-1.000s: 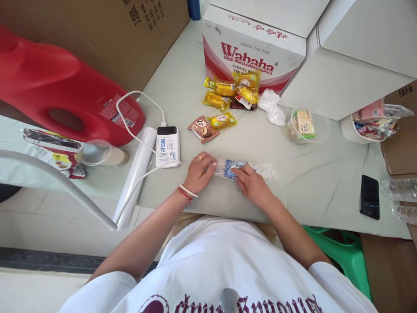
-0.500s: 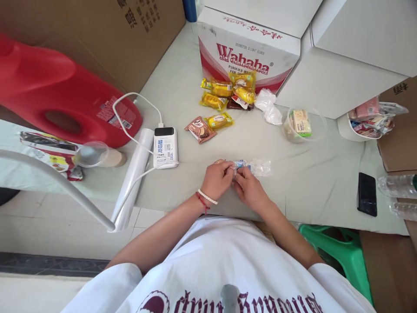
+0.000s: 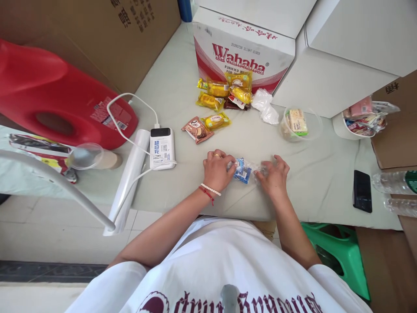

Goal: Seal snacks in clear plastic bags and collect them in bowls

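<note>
Hands are observed resting on the worktop [image 3: 312, 182] at its near edge, one at each end of a clear plastic bag [image 3: 252, 168] that lies flat between them. The left hand [image 3: 216, 169] is curled, its fingertips pinched on the bag's left end, just beside a blue snack packet [image 3: 243, 170] seen inside the bag. The right hand [image 3: 273, 176] is spread, fingers fanned and pressed down on the bag's right end. A ring is noted on the left hand and two bracelets on its wrist.

Beyond the hands, a brown snack packet [image 3: 197, 129] and a yellow snack packet [image 3: 215, 120] lie touching each other. Further back, a pile of yellow packets [image 3: 224, 91] is stacked against a Wahaha carton [image 3: 243, 56], with crumpled clear plastic [image 3: 267, 106] just beside it. A clear tub [image 3: 301, 124] holding a wrapped item stands to the right. A white power bank [image 3: 162, 147] with its cable is placed to the left, next to a white roll [image 3: 128, 178] and a red jug [image 3: 55, 93]. A black phone [image 3: 362, 190] lies well apart on the right
</note>
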Tool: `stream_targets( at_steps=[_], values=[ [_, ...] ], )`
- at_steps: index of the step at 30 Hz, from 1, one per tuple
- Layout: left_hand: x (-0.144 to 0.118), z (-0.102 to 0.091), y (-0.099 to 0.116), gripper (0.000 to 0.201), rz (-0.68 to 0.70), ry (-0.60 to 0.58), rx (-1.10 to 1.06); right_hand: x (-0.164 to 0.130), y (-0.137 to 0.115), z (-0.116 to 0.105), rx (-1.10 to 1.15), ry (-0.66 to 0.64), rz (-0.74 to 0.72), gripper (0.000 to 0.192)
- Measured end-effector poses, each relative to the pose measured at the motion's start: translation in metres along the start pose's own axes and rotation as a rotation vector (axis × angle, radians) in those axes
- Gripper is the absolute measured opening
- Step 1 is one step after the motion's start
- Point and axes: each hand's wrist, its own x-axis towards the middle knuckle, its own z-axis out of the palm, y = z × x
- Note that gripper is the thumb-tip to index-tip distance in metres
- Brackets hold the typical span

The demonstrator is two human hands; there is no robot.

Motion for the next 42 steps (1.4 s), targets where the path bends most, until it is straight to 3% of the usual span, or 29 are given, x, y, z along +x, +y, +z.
stream_targets(
  at_steps=[3, 7, 13, 16, 21, 24, 28, 32, 36, 37, 39, 42],
  values=[
    [0.001, 0.002, -0.005, 0.033, -0.051, -0.03, -0.009, -0.002, 0.004, -0.008, 0.035, -0.118, 0.034, 0.011],
    [0.0, 0.007, -0.006, 0.032, -0.037, -0.052, 0.021, -0.003, -0.021, -0.019, 0.251, -0.204, 0.061, 0.016],
    [-0.008, 0.01, 0.002, 0.014, 0.038, -0.059, 0.011, -0.008, -0.065, -0.003, 0.298, -0.227, -0.242, 0.028],
    [-0.011, 0.006, 0.003, 0.015, -0.018, -0.099, -0.107, -0.018, -0.068, 0.002, 0.316, -0.234, -0.291, 0.034],
    [-0.018, -0.004, 0.011, 0.028, -0.106, 0.055, -0.272, -0.035, -0.065, 0.001, 0.3, -0.237, -0.507, 0.064],
    [-0.024, -0.01, 0.022, 0.021, -0.054, 0.023, -0.413, -0.04, -0.065, 0.003, 0.244, -0.206, -0.464, 0.071],
    [-0.034, -0.02, 0.032, 0.004, 0.069, -0.111, -0.616, -0.029, -0.051, -0.004, 0.26, -0.155, -0.343, 0.052],
    [-0.048, -0.028, 0.013, 0.017, 0.115, -0.126, -0.58, 0.03, -0.002, -0.047, 0.336, 0.007, -0.107, 0.044],
    [-0.07, -0.03, -0.033, 0.016, -0.036, -0.062, -0.415, 0.14, 0.06, -0.098, 0.392, 0.332, 0.248, 0.053],
    [-0.076, -0.03, -0.043, 0.015, -0.08, -0.05, -0.399, 0.168, 0.072, -0.103, 0.361, 0.337, 0.319, 0.052],
    [-0.087, -0.031, -0.058, 0.016, -0.098, -0.035, -0.371, 0.213, 0.088, -0.104, 0.166, 0.193, 0.381, 0.047],
    [-0.099, -0.032, -0.066, 0.015, -0.054, -0.024, -0.321, 0.247, 0.096, -0.084, -0.06, 0.077, 0.26, 0.033]
  ],
)
